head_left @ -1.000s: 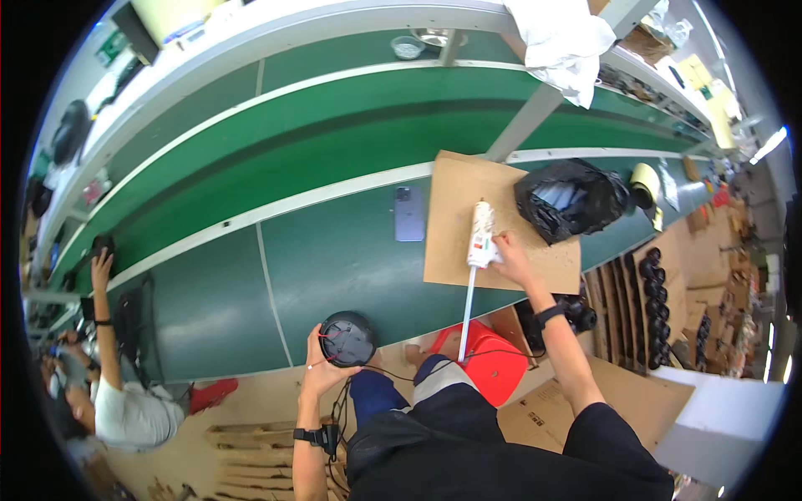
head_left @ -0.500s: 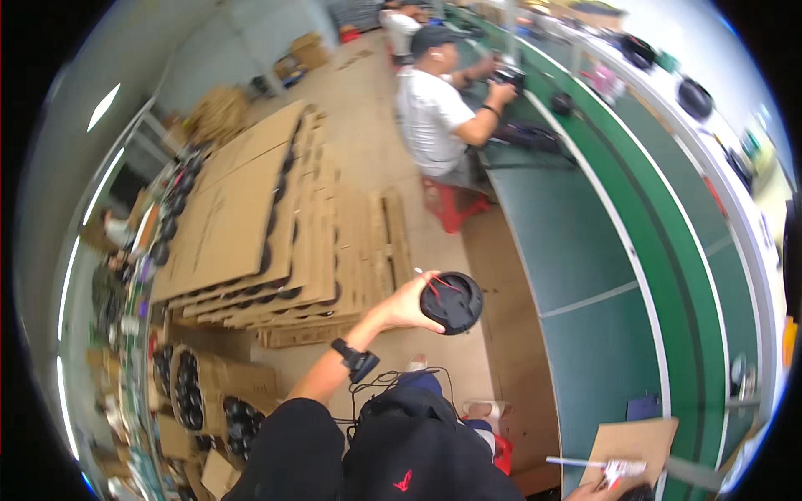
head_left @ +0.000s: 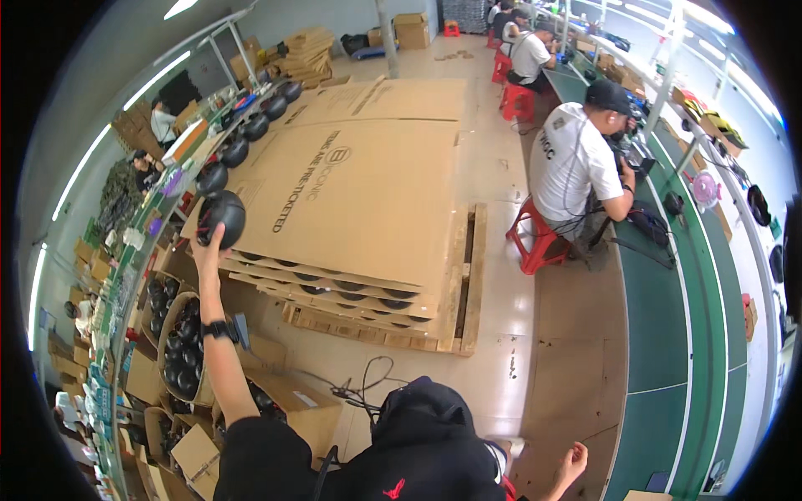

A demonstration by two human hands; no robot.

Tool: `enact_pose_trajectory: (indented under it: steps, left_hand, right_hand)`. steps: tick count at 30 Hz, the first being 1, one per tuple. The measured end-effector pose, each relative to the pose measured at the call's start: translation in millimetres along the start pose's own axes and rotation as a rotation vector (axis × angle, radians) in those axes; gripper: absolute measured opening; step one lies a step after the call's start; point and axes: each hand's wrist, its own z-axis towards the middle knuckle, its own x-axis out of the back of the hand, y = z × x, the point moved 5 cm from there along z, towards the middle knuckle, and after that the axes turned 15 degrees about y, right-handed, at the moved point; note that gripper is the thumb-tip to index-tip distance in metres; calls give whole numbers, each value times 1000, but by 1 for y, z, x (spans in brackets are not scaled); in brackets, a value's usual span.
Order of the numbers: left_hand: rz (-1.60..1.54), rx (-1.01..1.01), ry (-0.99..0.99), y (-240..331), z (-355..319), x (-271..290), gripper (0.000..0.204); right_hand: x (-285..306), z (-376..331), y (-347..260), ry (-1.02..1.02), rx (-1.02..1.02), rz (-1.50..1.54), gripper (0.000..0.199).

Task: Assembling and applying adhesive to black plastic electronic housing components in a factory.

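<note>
At the left, my left hand is closed on a black dome-shaped shell, its thumb or finger lying across the smooth outside. A bit of red shows at the shell's left side, by my fingers. The shell is at the near left edge of a cardboard-topped stack, in line with several similar black domes along that edge. Whether it rests there or is held just above, I cannot tell. Low on the right, my right hand is open beside the green workbench, fingers loosely bent, holding nothing.
The stack stands on a wooden pallet. Open cartons of black domes are below my left arm. A cable lies on the floor. At the right, a co-worker sits on a red stool at the green workbench.
My left hand has carried the black shell from in front of me to the stack's left edge, turning its outside up. My right hand has come away from the cardboard and white stick. The view swung left.
</note>
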Motion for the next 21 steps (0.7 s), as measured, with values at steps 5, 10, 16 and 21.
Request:
enact_pose_trajectory:
  steps: [5, 10, 16, 21]
  left_hand:
    - [544, -130, 517, -68, 172, 45, 129]
    - [708, 214, 553, -115, 229, 32, 136]
    - [679, 176, 333, -123, 276, 38, 131]
    - [569, 170, 295, -132, 291, 24, 122]
  right_hand:
    - [-9, -27, 2, -197, -8, -252, 18]
    - [29, -46, -20, -176, -203, -296, 21]
    - [-13, -64, -54, -174, -284, -164, 24]
    - [-60, -80, -54, -296, -70, -314, 32]
